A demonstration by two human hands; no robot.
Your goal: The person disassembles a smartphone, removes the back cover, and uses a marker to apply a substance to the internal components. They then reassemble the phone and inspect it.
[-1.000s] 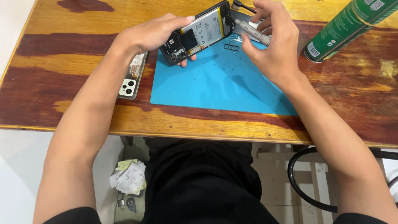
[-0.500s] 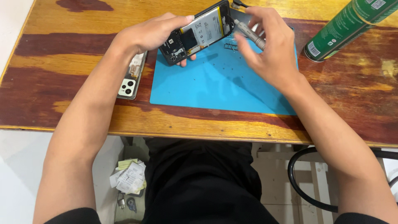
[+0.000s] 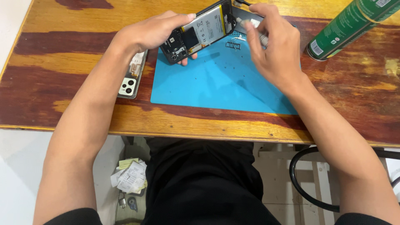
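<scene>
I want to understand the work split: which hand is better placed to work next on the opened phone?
Probably the right hand: it holds a thin tool beside the opened phone, while the left hand grips the phone.

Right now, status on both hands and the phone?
Left hand grips opened phone, tilted above blue mat. Right hand pinches slim tool beside it. Green can to the right, clear of the hands.

Phone-repair bench: blue work mat, opened phone
</scene>
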